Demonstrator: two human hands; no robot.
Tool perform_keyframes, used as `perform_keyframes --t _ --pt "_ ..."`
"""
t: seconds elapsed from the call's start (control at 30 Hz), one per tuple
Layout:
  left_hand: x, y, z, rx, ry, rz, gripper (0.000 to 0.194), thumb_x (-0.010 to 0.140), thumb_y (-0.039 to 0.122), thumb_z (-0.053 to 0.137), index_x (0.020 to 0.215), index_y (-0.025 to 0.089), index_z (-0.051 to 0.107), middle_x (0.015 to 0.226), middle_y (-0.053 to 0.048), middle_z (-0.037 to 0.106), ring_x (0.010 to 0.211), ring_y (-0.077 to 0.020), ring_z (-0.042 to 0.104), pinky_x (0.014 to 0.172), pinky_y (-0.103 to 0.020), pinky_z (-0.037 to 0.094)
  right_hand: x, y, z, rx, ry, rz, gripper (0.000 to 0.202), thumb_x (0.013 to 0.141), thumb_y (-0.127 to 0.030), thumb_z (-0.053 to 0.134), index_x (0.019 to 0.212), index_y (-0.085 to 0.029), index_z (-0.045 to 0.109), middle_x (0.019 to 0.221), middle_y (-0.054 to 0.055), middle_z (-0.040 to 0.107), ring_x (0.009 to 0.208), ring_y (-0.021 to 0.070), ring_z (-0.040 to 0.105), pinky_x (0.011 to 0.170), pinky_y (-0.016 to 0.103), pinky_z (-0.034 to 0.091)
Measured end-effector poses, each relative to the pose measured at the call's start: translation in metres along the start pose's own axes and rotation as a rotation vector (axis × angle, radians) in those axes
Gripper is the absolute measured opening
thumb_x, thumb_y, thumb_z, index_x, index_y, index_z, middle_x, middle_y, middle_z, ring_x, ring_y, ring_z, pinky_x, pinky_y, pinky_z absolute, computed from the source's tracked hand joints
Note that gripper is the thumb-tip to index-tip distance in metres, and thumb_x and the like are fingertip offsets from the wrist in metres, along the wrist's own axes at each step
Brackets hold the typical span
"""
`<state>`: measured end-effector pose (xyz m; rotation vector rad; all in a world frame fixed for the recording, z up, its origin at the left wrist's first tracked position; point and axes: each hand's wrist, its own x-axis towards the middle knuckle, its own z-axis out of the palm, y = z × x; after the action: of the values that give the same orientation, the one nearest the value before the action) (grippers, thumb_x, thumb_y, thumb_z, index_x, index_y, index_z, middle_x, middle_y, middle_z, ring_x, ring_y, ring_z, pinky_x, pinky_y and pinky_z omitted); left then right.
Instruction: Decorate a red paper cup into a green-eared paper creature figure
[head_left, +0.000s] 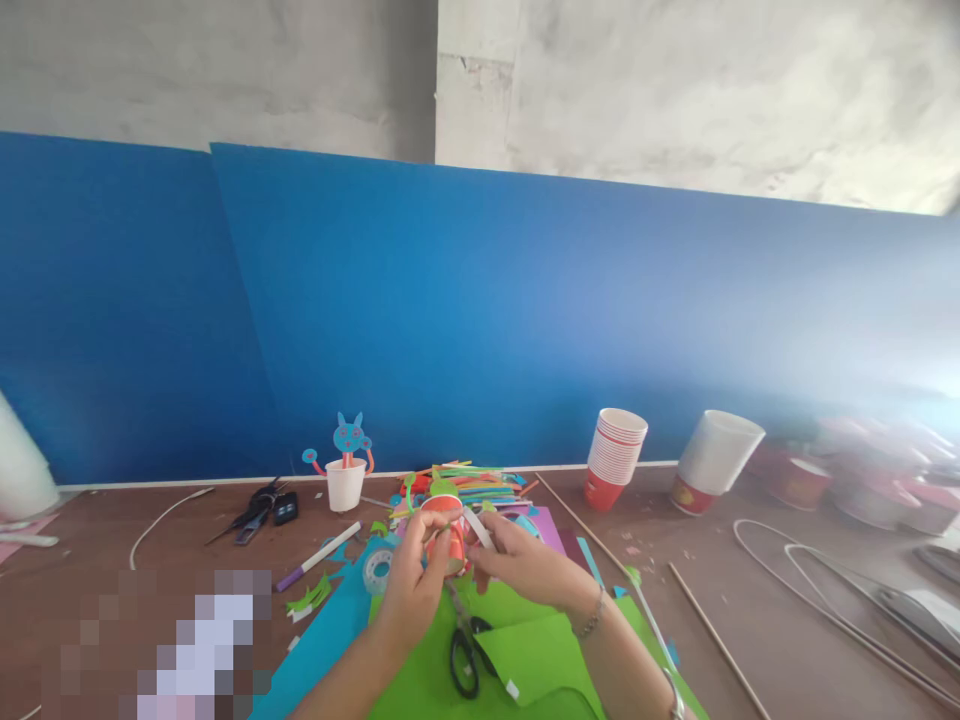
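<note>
A red paper cup [444, 502] is in front of me, with green cut-out parts [442, 484] showing above its rim. My left hand [421, 560] is closed round the cup's left side, thumb across its front. My right hand [517, 558] pinches a narrow whitish strip [478, 527] close to the cup's right side; its material is unclear. Below the hands, black-handled scissors [466, 645] lie on green paper sheets [420, 650]. To the left of my left hand is a roll of clear tape [379, 570].
A white cup with a blue cut-out figure [346, 485] stands at the back left, near keys [285, 508] and a marker [319, 556]. Coloured strips [480, 488] lie behind the hands. Cup stacks [615, 455] stand at the back right. Sticks [712, 630] and cables [817, 570] lie rightward.
</note>
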<state>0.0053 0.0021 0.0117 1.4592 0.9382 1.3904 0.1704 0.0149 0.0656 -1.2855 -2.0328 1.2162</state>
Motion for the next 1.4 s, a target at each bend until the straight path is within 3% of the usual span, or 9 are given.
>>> perform_keyframes --t 0.1,0.27,0.67,0.8,0.93,1.1,1.27,1.4 --pt "-0.001 -0.001 0.0 -0.05 -0.012 -0.006 0.025 0.091 0.045 0.048 0.094 0.02 0.051 0.125 -0.014 0.057 0.114 -0.0273 0.056 0.08 -0.038 0.055 0.003 0.002 0.003 0.109 -0.01 -0.013 0.021 0.094 -0.03 0.036 0.075 -0.022 0.041 0.052 -0.005 0.053 0.055 0.0124 0.054 0.06 0.025 0.041" --pt "0.001 -0.001 -0.001 -0.059 0.038 0.028 0.022 0.092 0.043 0.048 0.091 0.022 0.05 0.129 -0.012 0.056 0.124 -0.0258 0.049 0.101 -0.044 0.043 0.005 0.006 0.001 0.079 -0.009 -0.088 0.017 0.092 -0.028 0.041 0.077 -0.021 0.047 0.068 -0.001 0.061 0.068 0.0135 0.057 0.064 0.025 0.041" --pt "0.0 0.003 -0.001 -0.055 0.028 0.009 0.024 0.089 0.045 0.052 0.091 0.021 0.054 0.118 -0.012 0.062 0.116 -0.0257 0.054 0.092 -0.039 0.048 0.0 -0.002 0.001 0.028 -0.038 -0.041 0.01 0.088 -0.022 0.046 0.081 -0.02 0.052 0.064 -0.003 0.059 0.058 0.0108 0.054 0.055 0.021 0.036" --pt "0.004 0.002 -0.001 -0.081 0.097 0.015 0.025 0.086 0.044 0.055 0.091 0.02 0.054 0.1 -0.009 0.066 0.097 -0.0239 0.063 0.083 -0.037 0.051 0.004 0.002 0.006 0.083 0.046 -0.033 0.023 0.092 -0.033 0.04 0.075 -0.02 0.049 0.05 -0.007 0.047 0.046 0.0097 0.049 0.05 0.02 0.038" --pt "0.006 -0.003 0.0 -0.043 0.156 0.001 0.022 0.083 0.041 0.059 0.082 0.02 0.053 0.088 -0.006 0.066 0.088 -0.0223 0.063 0.079 -0.035 0.051 0.006 0.0 0.013 0.004 0.15 -0.025 0.024 0.087 -0.027 0.041 0.066 -0.02 0.05 0.048 -0.006 0.047 0.043 0.0088 0.044 0.045 0.02 0.032" --pt "0.003 -0.009 0.002 0.027 0.243 0.008 0.019 0.078 0.037 0.064 0.075 0.021 0.055 0.088 -0.005 0.066 0.091 -0.0232 0.062 0.08 -0.034 0.049 0.007 -0.007 0.024 -0.098 0.291 -0.036 0.025 0.078 -0.019 0.044 0.053 -0.018 0.047 0.048 -0.005 0.044 0.046 0.0084 0.036 0.046 0.021 0.025" --pt "0.0 -0.007 0.001 0.082 0.264 -0.007 0.019 0.077 0.038 0.065 0.086 0.021 0.067 0.087 -0.005 0.069 0.085 -0.0232 0.063 0.074 -0.033 0.05 0.01 -0.005 0.028 -0.084 0.381 -0.052 0.024 0.077 -0.021 0.045 0.057 -0.017 0.055 0.049 -0.004 0.044 0.047 0.009 0.035 0.047 0.022 0.025" --pt "0.002 -0.007 -0.003 0.094 0.288 -0.024 0.023 0.074 0.041 0.067 0.087 0.022 0.071 0.088 -0.005 0.07 0.08 -0.0213 0.062 0.071 -0.03 0.05 0.011 -0.003 0.028 -0.148 0.43 -0.095 0.027 0.078 -0.022 0.044 0.051 -0.018 0.049 0.047 -0.005 0.036 0.048 0.0094 0.031 0.048 0.023 0.024"
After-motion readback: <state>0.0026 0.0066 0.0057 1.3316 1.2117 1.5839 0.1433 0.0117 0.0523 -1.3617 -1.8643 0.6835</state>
